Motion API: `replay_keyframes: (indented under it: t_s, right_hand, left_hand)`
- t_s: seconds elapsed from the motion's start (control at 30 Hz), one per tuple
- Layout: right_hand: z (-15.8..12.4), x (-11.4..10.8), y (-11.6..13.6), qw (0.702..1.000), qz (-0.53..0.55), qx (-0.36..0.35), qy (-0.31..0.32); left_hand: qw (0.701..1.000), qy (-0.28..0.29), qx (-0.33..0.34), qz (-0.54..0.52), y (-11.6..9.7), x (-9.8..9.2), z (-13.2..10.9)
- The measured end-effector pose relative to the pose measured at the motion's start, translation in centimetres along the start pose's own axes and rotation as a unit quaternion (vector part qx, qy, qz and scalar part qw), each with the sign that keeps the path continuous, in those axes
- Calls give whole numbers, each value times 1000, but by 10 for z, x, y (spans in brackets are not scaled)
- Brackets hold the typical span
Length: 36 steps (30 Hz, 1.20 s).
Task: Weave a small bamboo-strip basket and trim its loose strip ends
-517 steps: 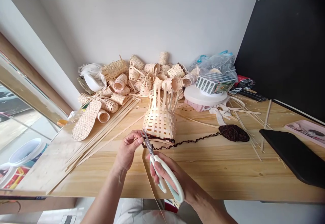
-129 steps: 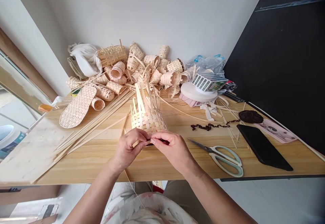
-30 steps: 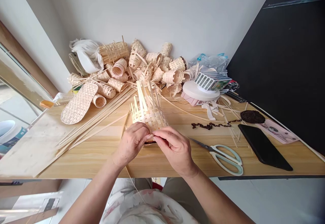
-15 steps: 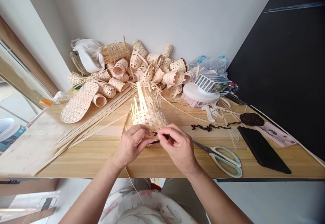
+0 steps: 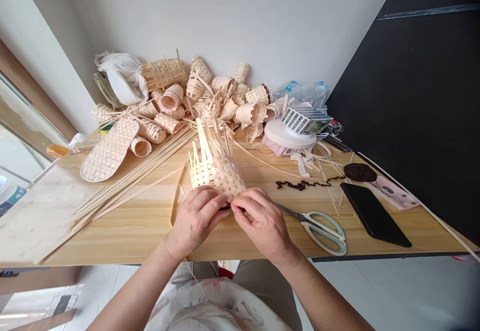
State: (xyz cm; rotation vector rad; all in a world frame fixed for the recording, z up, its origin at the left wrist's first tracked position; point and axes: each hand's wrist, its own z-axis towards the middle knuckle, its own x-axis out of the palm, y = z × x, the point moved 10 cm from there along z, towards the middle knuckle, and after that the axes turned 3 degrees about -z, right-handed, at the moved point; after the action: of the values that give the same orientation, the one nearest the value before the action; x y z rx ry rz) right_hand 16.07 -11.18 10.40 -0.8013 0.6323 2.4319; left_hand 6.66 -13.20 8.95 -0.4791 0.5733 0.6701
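A half-woven bamboo basket (image 5: 213, 171) stands on the wooden table (image 5: 123, 226), with loose strips sticking up from its top. My left hand (image 5: 195, 218) and my right hand (image 5: 260, 221) meet at its near rim. Both pinch a dark brown braided cord (image 5: 226, 206) that runs along that rim. The fingers of both hands are pressed together on the cord. Scissors (image 5: 318, 223) with pale green handles lie just right of my right hand.
Several small woven baskets (image 5: 210, 96) are piled at the back by the wall. A woven sole (image 5: 108, 151) and long bamboo strips (image 5: 142, 176) lie at the left. To the right are a white turntable (image 5: 288, 136), loose brown cord (image 5: 300, 184) and a black phone (image 5: 375, 213).
Since a second ago my hands stay at the basket's near rim, with small finger shifts on the cord. Much earlier my right hand held the scissors, which now lie on the table.
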Motion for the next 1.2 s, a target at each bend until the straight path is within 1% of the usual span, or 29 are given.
replay_keyframes:
  t_s: [0.17,0.27,0.37,0.43,0.5,0.57,0.6,0.7,0.77,0.83,0.9,0.97,1.0,1.07,1.13,1.2]
  right_hand:
    - [1,0,-8,996,68,49,12]
    - [3,-3,-12,993,89,74,18]
    - [4,0,-16,981,146,116,47]
    - [3,8,-18,966,187,154,86]
    - [0,14,-21,951,213,194,109]
    - [-1,17,-26,937,238,231,111]
    - [-2,19,-28,929,255,246,105]
    - [-5,26,-34,899,315,290,93]
    - [-7,30,-36,878,356,310,80]
    - [-9,35,-37,857,398,322,64]
    - [-11,38,-37,835,439,330,46]
    - [-12,42,-36,816,470,334,38]
    - [-13,43,-36,812,477,334,38]
    - [-13,44,-36,812,477,333,42]
    - [-12,44,-36,823,460,328,52]
    - [-10,41,-36,840,434,321,57]
  left_hand:
    - [1000,5,-24,6,0,4,8]
    - [1000,5,-12,-13,-2,2,12]
    - [999,18,-1,-47,-3,0,16]
    - [996,33,0,-78,-2,0,18]
    - [993,45,-5,-109,1,-1,18]
    - [990,44,-14,-135,4,-4,17]
    - [990,35,-20,-134,6,-6,16]
    - [998,-2,-36,-60,10,-12,14]
    - [999,-10,-47,8,10,-11,15]
    - [997,-7,-57,51,9,-8,20]
    - [996,-10,-62,69,8,-6,26]
    - [997,-11,-52,56,5,-3,32]
    - [998,-11,-44,39,3,-2,34]
    - [999,-8,-35,-13,2,-1,38]
    - [997,0,-40,-71,3,0,39]
    - [993,4,-57,-107,6,0,39]
